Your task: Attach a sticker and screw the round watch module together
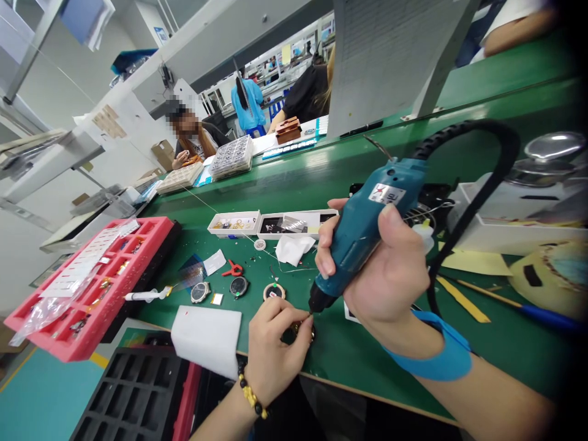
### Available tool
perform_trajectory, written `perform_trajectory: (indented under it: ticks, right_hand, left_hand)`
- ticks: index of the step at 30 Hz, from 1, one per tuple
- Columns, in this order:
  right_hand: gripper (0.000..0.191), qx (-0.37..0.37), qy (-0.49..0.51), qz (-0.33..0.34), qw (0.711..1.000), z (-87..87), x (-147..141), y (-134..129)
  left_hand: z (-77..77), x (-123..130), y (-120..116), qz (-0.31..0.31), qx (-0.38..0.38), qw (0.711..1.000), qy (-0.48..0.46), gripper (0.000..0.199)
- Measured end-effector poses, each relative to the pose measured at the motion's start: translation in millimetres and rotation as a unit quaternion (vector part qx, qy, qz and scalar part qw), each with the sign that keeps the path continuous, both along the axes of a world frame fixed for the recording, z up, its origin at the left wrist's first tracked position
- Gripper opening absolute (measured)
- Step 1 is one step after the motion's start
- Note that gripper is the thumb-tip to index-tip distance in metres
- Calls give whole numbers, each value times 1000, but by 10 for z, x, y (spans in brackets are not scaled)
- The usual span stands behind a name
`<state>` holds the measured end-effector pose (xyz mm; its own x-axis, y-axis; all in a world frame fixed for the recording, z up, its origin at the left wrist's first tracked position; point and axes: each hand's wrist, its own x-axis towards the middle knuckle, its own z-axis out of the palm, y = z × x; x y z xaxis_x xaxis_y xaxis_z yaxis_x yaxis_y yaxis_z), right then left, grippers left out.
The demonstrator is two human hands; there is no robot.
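My right hand is wrapped round a teal electric screwdriver, tilted with its black nose down and to the left. A thick black cable loops from its upper end. My left hand pinches a small gold-coloured part close to the table's front edge, mostly hidden by the fingers. The driver's tip meets the left fingertips at this part; the exact contact is too small to make out. Just beyond the left hand lie a round gold-rimmed watch piece, a dark watch face and a silver-rimmed one.
Left stands a pink foam tray of small parts; below it is a black compartment tray. White foam overlaps the front edge. Small white bins, a red clamp and yellow tweezers-like strip lie around. Other people sit beyond.
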<state>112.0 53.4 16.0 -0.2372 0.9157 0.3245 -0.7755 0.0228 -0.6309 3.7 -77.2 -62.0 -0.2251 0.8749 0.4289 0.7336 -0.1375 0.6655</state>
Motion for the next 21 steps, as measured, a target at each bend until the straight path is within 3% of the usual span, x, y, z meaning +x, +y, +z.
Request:
perform_trajectory:
  ticks: [12, 15, 18, 21]
  right_hand:
    - [39, 6, -3, 0, 1000, 7, 0, -13]
    - [37, 6, -10, 8, 1000, 8, 2, -18]
    - [37, 8, -15, 17, 1000, 3, 6, -30]
    - [37, 14, -21, 30, 999, 1, 9, -47]
  left_hand:
    - [72, -83, -10, -42, -70, 991, -110, 16]
    - [82, -111, -37, -26, -65, 989, -128, 18]
    - [76, -137, -141, -2, -29, 994, -109, 19]
    - [51, -150, -284, -57, 0, 998, -16, 15]
